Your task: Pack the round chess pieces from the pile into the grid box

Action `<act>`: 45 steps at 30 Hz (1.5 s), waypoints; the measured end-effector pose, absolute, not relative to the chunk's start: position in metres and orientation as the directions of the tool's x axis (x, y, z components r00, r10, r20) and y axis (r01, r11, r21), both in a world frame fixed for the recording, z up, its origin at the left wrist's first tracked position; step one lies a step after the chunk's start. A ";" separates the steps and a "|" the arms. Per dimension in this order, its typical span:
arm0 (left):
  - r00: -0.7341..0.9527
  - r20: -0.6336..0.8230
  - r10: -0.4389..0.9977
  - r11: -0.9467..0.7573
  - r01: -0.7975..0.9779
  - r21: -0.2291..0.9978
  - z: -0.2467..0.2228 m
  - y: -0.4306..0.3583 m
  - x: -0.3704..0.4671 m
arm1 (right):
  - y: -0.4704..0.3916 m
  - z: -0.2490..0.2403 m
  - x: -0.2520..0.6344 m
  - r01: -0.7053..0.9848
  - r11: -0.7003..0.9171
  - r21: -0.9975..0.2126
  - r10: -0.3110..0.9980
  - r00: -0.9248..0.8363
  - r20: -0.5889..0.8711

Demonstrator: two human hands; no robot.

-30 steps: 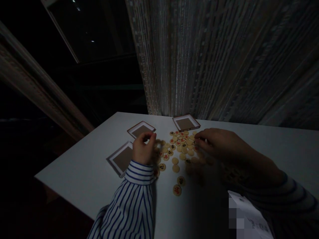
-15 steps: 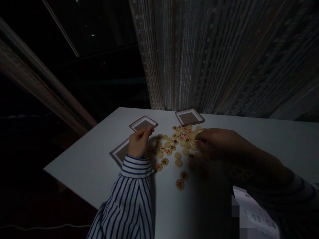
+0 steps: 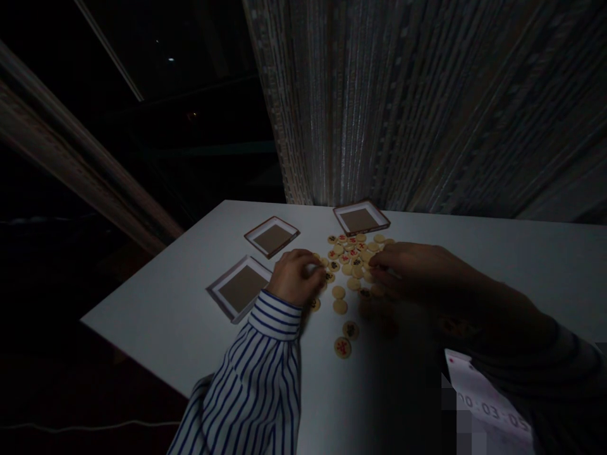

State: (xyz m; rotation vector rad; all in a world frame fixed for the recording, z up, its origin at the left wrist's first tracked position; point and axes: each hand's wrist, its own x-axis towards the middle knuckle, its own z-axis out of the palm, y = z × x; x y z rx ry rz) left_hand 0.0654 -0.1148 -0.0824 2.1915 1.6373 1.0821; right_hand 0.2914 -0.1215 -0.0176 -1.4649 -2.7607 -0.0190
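Observation:
Round wooden xiangqi pieces, some with red or black characters and others plain, lie scattered over the middle of the white table. My left hand is at the left side of the pieces, thumb and fingers curled toward each other; whether a piece is between them is hidden. At the right side of the pile, my right hand has its fingertips pinched over the pieces, and what they grip is too dark to tell. Two pieces, one black-marked and one red-marked, lie nearer to me.
Three shallow box trays stand on the white table: one at back left, one at back right, one beside my left hand. A lit timer screen is at lower right. A curtain hangs behind.
My left hand has moved right and down, away from the back left tray and onto the pieces, uncovering the near left tray. My right hand has barely moved.

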 end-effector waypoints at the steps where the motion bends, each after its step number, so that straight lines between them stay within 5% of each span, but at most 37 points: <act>1: 0.134 0.427 0.894 -0.362 0.778 0.513 -0.084 -0.115 0.067 | -0.122 -0.017 0.291 0.832 0.555 0.005 0.832 -0.555 0.014; 10: 0.231 0.251 0.940 -0.306 0.895 0.326 -0.088 -0.119 0.080 | -0.123 -0.017 0.291 0.825 0.565 0.000 0.825 -0.565 -0.002; 22: 0.236 0.187 0.954 -0.286 0.903 0.321 -0.098 -0.114 0.081 | -0.124 -0.016 0.289 0.828 0.561 0.013 0.828 -0.561 -0.012; 36: 0.270 0.480 0.834 -0.465 0.812 0.352 -0.100 -0.110 0.077 | -0.124 -0.018 0.290 0.827 0.562 0.017 0.827 -0.561 -0.015; 45: 0.104 0.602 0.792 -0.478 0.718 0.505 -0.088 -0.119 0.088 | -0.124 -0.018 0.290 0.824 0.566 0.032 0.824 -0.565 -0.033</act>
